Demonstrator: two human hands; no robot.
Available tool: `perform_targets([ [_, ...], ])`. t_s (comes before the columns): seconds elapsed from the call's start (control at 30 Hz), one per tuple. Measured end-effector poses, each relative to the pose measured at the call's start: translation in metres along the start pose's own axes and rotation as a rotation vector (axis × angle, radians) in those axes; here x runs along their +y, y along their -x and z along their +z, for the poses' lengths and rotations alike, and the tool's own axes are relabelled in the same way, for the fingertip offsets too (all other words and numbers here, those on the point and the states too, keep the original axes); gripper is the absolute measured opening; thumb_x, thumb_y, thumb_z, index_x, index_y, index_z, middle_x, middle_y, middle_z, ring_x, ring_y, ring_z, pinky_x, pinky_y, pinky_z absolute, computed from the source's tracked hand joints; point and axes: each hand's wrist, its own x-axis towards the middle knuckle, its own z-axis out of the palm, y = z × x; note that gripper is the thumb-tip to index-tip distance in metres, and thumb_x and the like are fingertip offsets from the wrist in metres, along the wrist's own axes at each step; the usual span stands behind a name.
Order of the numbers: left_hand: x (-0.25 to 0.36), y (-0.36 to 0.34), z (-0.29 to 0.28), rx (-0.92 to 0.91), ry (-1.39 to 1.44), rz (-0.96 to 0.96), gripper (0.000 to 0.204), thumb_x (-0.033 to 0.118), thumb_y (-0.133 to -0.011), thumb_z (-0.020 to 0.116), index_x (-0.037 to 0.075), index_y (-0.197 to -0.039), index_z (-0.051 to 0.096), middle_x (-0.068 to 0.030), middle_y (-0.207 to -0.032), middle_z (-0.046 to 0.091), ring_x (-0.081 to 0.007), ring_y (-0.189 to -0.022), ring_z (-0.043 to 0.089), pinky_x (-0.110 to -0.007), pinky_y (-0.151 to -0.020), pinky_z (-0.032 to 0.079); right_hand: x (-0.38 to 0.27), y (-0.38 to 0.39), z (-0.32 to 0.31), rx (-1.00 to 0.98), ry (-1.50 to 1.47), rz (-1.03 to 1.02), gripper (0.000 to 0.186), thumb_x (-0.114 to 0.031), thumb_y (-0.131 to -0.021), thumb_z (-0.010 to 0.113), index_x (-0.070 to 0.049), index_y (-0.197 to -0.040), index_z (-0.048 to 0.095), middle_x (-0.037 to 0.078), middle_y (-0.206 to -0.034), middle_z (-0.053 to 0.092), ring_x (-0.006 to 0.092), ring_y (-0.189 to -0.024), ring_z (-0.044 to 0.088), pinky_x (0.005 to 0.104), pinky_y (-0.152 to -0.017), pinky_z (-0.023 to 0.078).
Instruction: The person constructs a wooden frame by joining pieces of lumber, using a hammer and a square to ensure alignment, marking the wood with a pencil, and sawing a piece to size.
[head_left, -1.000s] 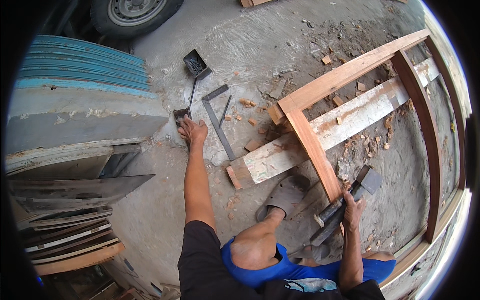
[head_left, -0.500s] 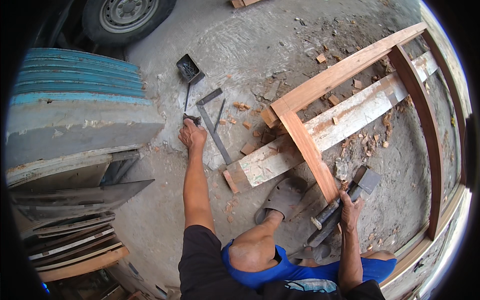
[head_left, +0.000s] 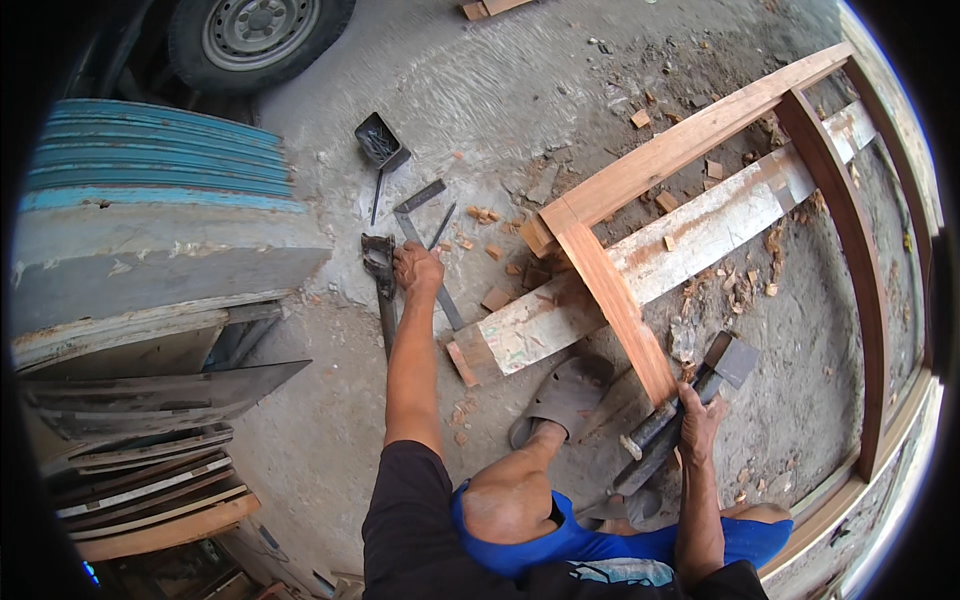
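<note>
My left hand (head_left: pixel 418 268) is low over the concrete, fingers closed around the lower end of a thin dark pencil-like stick (head_left: pixel 444 224). A metal square (head_left: pixel 438 298) lies partly under those fingers. Just left of that hand lies a dark hammer (head_left: pixel 379 262), its handle partly behind my forearm. My right hand (head_left: pixel 702 420) grips a square-headed mallet (head_left: pixel 737 360) together with a dark-handled tool (head_left: pixel 652 428), whose working end I cannot make out. Both tools are beside the near end of a wooden frame (head_left: pixel 622 305).
A whitish plank (head_left: pixel 650 262) lies beneath the frame. Beyond the square stands a black box of nails (head_left: pixel 380 140). Wood chips (head_left: pixel 495 298) litter the floor. Stacked blue panels (head_left: pixel 160 150) and boards (head_left: pixel 160 490) stand on the left, below a vehicle wheel (head_left: pixel 260 35).
My left hand has left the hammer and moved right to the stick and square. The hammer's head now shows. The stick has tilted slightly. My right hand keeps its grip.
</note>
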Motion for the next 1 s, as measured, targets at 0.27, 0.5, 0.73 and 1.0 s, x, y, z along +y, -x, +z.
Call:
perform_targets([
  [0.27,0.010,-0.011,-0.018,-0.124,0.140,-0.077,0.056,0.024,-0.084,0.069,-0.009,-0.123,0.047,-0.0304,-0.125,0.059,-0.0437,-0.116,0.062,-0.048,-0.100,0.051,0.013,-0.007,-0.008,0.017,0.038,0.029,0.030,-0.023,-0.085,0.075,-0.002,-0.103,0.062,0.001,-0.088,0.059,0.0122,-0.079,0.052,0.0305,-0.072,0.044],
  [0.5,-0.010,-0.023,-0.017,-0.030,0.391,-0.269,0.062,0.028,-0.083,0.063,-0.014,-0.123,0.043,-0.0387,-0.124,0.058,-0.0487,-0.117,0.061,-0.049,-0.102,0.049,0.003,-0.001,-0.001,-0.008,0.007,0.049,0.029,-0.023,-0.085,0.074,-0.004,-0.103,0.061,0.000,-0.090,0.058,0.0125,-0.080,0.052,0.0315,-0.074,0.044],
  [0.73,-0.019,-0.003,-0.034,-0.002,0.375,-0.217,0.060,0.031,-0.083,0.068,-0.011,-0.119,0.043,-0.0374,-0.115,0.063,-0.0490,-0.110,0.063,-0.051,-0.097,0.050,0.010,-0.005,-0.007,-0.019,-0.012,0.092,0.031,-0.024,-0.085,0.075,-0.004,-0.103,0.060,0.001,-0.089,0.057,0.0125,-0.081,0.051,0.0314,-0.073,0.043],
  [1.0,-0.062,-0.017,-0.028,-0.027,0.249,-0.279,0.050,0.031,-0.083,0.076,-0.003,-0.116,0.062,-0.0283,-0.112,0.068,-0.0437,-0.107,0.067,-0.049,-0.091,0.054,-0.001,-0.003,0.001,-0.037,-0.004,0.079,0.028,-0.022,-0.085,0.073,-0.003,-0.102,0.061,0.001,-0.087,0.058,0.0111,-0.076,0.051,0.0300,-0.068,0.044],
])
